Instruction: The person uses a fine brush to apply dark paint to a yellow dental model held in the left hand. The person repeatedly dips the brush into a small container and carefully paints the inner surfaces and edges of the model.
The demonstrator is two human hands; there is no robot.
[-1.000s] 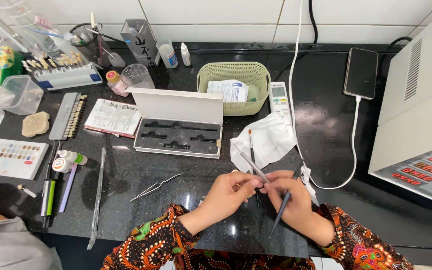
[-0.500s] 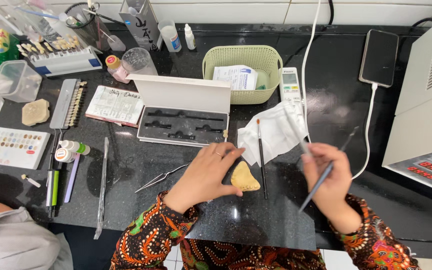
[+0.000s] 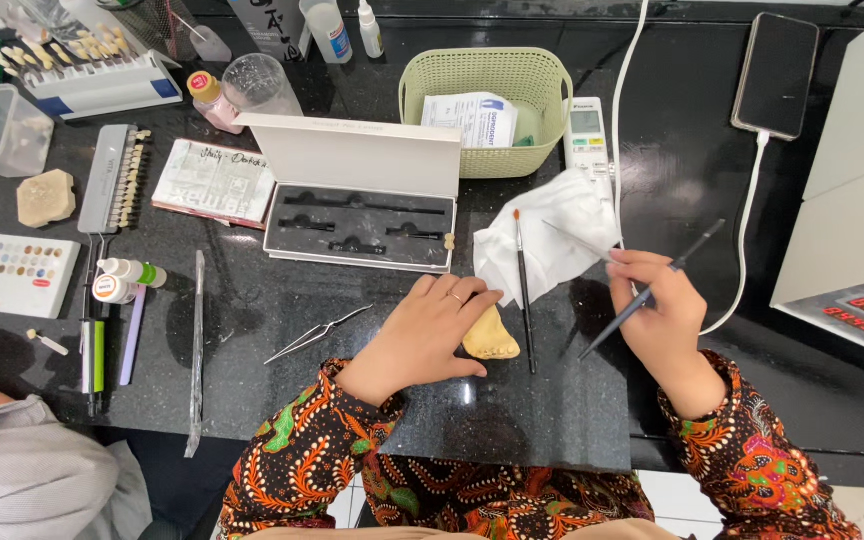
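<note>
Left hand [image 3: 422, 335] on a plaster cast [image 3: 492, 336], right hand [image 3: 657, 315] gripping two thin tools.

The left palm lies flat, fingers touching the cast. The right fingers pinch a dark brush [image 3: 652, 290] and a probe [image 3: 577, 240]. Another brush [image 3: 523, 290] lies between the hands; tweezers [image 3: 314, 335] sit left of the left hand.

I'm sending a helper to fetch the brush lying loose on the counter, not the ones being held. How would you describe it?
Start at the green basket at the back of the black counter, then come down to the crumpled white tissue in front of it. The brush lies across the tissue's left edge, pointing away: thin, dark handle, small orange tip, no hand on it.
</note>
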